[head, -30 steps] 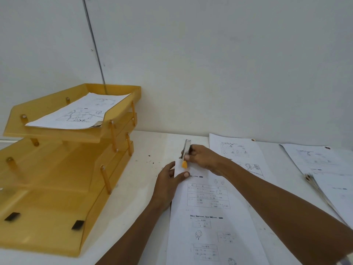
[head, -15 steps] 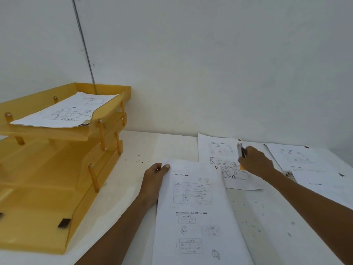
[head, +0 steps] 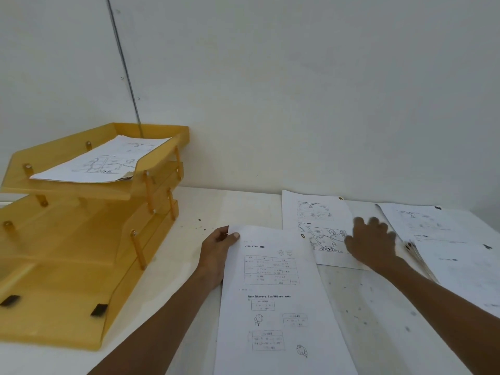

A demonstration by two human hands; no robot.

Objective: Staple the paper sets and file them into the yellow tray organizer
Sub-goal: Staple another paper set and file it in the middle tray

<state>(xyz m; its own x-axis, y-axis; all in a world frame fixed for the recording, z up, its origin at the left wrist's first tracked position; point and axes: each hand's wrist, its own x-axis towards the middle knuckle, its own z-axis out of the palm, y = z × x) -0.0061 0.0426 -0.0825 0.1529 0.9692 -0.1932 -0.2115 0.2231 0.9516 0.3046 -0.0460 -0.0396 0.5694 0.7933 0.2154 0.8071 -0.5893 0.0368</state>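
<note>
Low in the centre of the frame lies the white printed paper set (head: 276, 293), long edge running away from me on the white table (head: 243, 207). My left hand (head: 217, 253) pinches its upper left corner, thumb on top and fingers curled beneath. I can't make out a staple there.

Right of centre, my right hand (head: 374, 244) hovers blurred over a white sheet with a map drawing (head: 313, 212), fingers spread and fairly straight; I see nothing held in it. More loose white pages (head: 446, 239) fan out at the right edge.

At the left stands the yellow three-tier plastic tray organizer (head: 54, 307), a white drawn sheet (head: 102, 163) already in its top tier.

As I judge it, filing comes next. A one-corner pinch will let the pages droop, so I'd bring the right hand under the far side, carry the set flat, and slide it in through the open front.
</note>
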